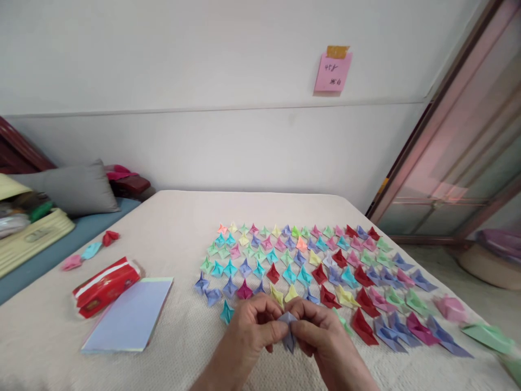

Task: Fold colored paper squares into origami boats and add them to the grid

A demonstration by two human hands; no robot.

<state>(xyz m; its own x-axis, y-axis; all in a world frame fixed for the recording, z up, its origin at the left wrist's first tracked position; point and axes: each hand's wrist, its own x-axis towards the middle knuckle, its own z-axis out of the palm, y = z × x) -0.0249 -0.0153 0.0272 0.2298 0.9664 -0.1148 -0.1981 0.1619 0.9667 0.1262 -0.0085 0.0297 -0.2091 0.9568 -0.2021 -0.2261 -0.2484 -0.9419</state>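
Observation:
Between my two hands, low in the middle of the head view, is a small lavender origami piece (288, 332) with a pointed top and folded lower tips. My left hand (256, 326) pinches its left side with thumb and fingers. On the opposite side, my right hand (319, 331) grips it the same way. Just beyond the hands lie rows of folded paper pieces in many colours, among them a yellow one (291, 294), a red one (363, 327) and a teal one (227, 312). My fingers hide part of the nearest row.
A stack of coloured paper sheets (130, 315) lies at the left, touching a red packet (106, 287). Behind it are pink, blue and red paper pieces (91, 250). Paper pieces (488, 338) extend to the table's right edge. A white wall (228, 146) stands behind the cloth-covered table (183, 228).

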